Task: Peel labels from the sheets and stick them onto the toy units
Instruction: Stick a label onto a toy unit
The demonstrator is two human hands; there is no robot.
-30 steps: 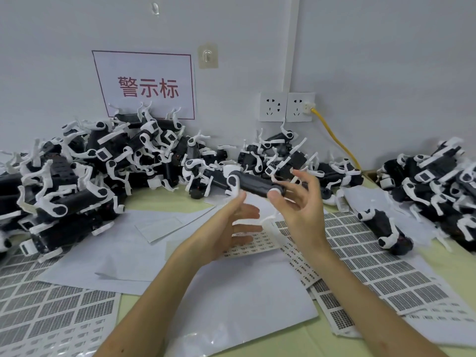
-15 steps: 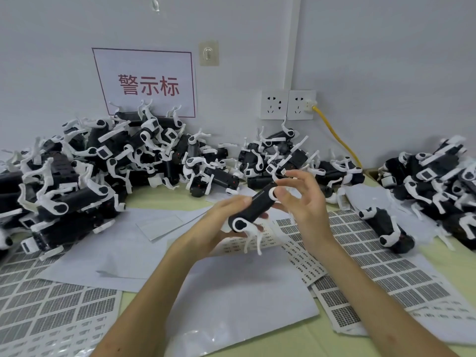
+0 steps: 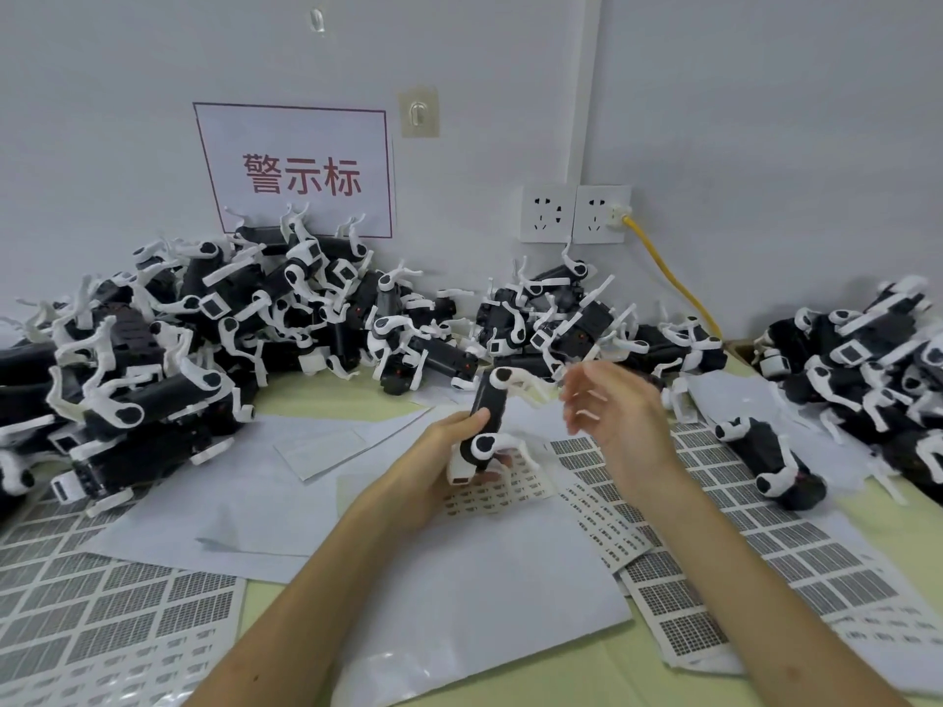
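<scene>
Held item: toy robot-dog unit [image 3: 487, 413], upright above the small label sheet [image 3: 497, 494], gripped by the left hand [image 3: 446, 454]; no label discernible on it; right hand [image 3: 620, 418] just beside, fingers loosely spread, holding nothing visible. Outstanding: heaped units [image 3: 153, 359] and mostly full label sheets [image 3: 755, 553] suggest much remains.

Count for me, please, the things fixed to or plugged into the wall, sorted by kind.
Sockets: 2
Hooks: 2
Sign: 1
Yellow cable: 1
Total: 6
</scene>
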